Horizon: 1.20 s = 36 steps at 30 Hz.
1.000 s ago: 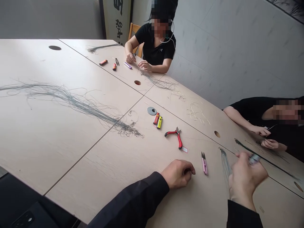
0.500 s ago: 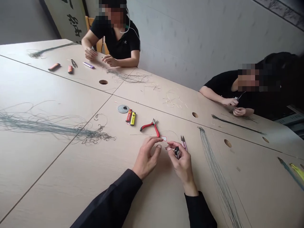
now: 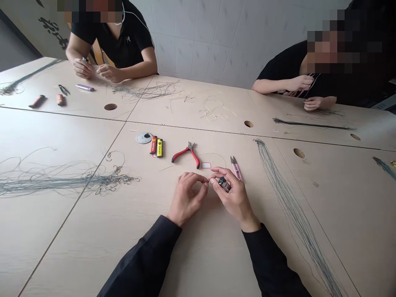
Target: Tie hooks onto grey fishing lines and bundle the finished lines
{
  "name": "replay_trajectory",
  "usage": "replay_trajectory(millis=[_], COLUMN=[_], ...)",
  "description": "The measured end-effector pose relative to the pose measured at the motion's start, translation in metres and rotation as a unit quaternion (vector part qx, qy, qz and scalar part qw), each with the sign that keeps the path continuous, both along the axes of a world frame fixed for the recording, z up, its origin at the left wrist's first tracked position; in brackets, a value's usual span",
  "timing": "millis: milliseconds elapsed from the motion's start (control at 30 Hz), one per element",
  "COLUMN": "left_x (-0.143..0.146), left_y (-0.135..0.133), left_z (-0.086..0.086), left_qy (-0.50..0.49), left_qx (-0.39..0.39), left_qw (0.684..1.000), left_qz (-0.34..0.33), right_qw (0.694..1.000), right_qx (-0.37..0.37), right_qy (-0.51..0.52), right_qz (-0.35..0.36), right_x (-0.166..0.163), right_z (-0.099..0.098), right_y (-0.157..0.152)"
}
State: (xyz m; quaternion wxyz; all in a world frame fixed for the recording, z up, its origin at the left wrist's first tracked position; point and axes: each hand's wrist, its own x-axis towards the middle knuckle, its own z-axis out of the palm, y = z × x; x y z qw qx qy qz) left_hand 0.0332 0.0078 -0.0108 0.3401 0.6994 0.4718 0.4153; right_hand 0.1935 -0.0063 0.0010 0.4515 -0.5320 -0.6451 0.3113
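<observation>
Right hand point(image 3: 236, 199): grip closed on black lighter point(image 3: 224, 184), thumb and fingers around its body; lighter's long axis slants across desk point(image 3: 62, 255), far end toward left hand point(image 3: 187, 193). Left hand just beside lighter, fingers curled, tips pinched; cannot tell if fine strand held. Pink thread snips point(image 3: 236, 168) just beyond lighter; red-handled pliers point(image 3: 185, 154) farther beyond

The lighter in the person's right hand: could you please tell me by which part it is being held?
The right hand holds the lighter by its dark body, in the fingers, leaving the metal head end uncovered.
</observation>
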Motion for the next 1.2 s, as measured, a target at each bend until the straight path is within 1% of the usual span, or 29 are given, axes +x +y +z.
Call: replay_trajectory(millis=[333,633,767,900,1067,1200], left_x=[0.000,0.000,0.001,0.001,0.000,0.001], left_y=[0.000,0.002,0.002,0.002,0.004,0.003], left_z=[0.000,-0.003,-0.002,-0.002,-0.004,-0.004], left_qy=[-0.001,-0.015,-0.014,-0.038,-0.085,-0.109], left_qx=[-0.012,-0.023,-0.016,-0.035,-0.084,-0.087], left_qw=[1.000,1.000,1.000,0.998,0.992,0.989], left_qz=[0.008,0.014,0.009,0.023,0.046,0.045], right_qw=[1.000,1.000,0.999,0.998,0.988,0.981], right_qx=[0.028,0.021,0.000,-0.027,-0.098,-0.148], right_qy=[-0.010,0.005,0.015,0.027,0.099,0.119], right_qz=[-0.009,-0.023,-0.030,-0.059,-0.062,-0.045], right_x=[-0.002,-0.004,-0.006,-0.004,-0.004,-0.013], right_z=[0.000,0.001,0.002,0.005,0.006,0.003], right_y=[-0.001,0.000,-0.001,-0.001,0.000,0.001])
